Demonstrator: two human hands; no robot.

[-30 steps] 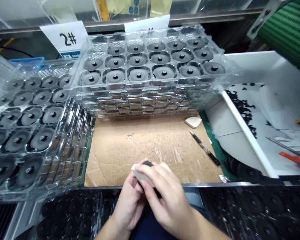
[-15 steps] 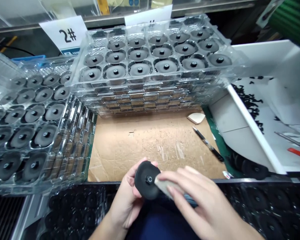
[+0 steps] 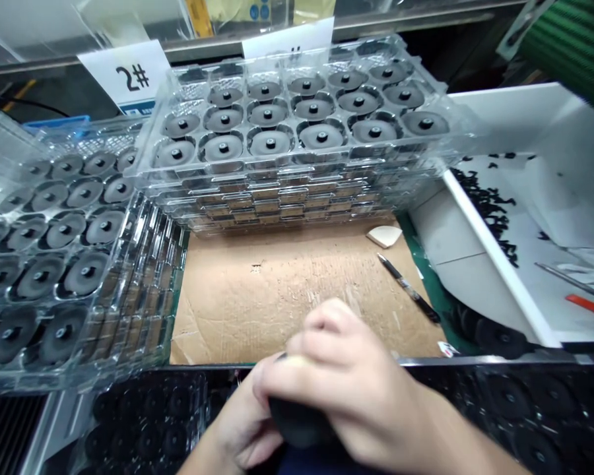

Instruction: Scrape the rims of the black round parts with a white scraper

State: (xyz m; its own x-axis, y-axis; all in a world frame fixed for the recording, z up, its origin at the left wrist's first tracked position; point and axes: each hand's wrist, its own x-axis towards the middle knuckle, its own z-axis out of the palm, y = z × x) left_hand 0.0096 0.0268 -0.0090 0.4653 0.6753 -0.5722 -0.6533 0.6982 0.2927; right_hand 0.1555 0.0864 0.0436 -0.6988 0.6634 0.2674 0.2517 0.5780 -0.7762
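Note:
My left hand (image 3: 242, 432) sits low at the frame's bottom, fingers curled round a black round disc (image 3: 297, 422) that shows only as a dark edge. My right hand (image 3: 346, 386) lies over the disc with fingers bent and closed, pressing on it from above and hiding most of it. A sliver of a pale pad peeps out under the right fingers near the disc's top. Both hands hover just in front of the brown cardboard sheet (image 3: 277, 290).
A stack of clear trays (image 3: 297, 171) filled with black discs stands behind the cardboard; another stack (image 3: 54, 264) is at the left. A pen (image 3: 408, 290) and a pale wedge (image 3: 383, 235) lie at right. A white bin (image 3: 495, 264) holds small black parts. Dark trays of discs lie below.
The disc, held up face-on half a second ago, has dropped lower. My right hand has moved over it and now covers it and the pale pad.

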